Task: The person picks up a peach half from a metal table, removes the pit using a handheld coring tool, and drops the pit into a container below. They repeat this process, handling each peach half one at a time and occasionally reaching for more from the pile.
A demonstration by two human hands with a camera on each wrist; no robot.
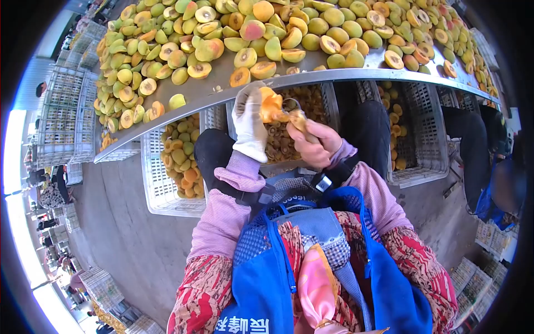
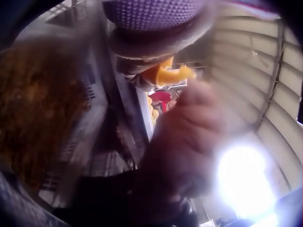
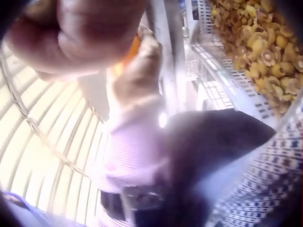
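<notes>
My gloved left hand (image 1: 250,119) holds a peach half (image 1: 271,106), its wet orange flesh facing my other hand. Bare fingers of my right hand (image 1: 318,143) curl round the handle of a pitting tool (image 1: 298,120) with a thin curved metal loop. The loop end is right at the fruit, and a flap of flesh or peel hangs between the two hands. In the left wrist view the orange peach half shows beyond the blurred right fist. From the right wrist, only a sliver of the fruit appears behind the right fist, beside the left glove.
A metal table (image 1: 217,92) heaped with halved peaches (image 1: 253,30) curves across the front. Beneath its edge stand white plastic crates, one with peach halves (image 1: 183,156) at left, one with pits and scraps (image 3: 265,54) between the knees, and another crate (image 1: 417,133) at right.
</notes>
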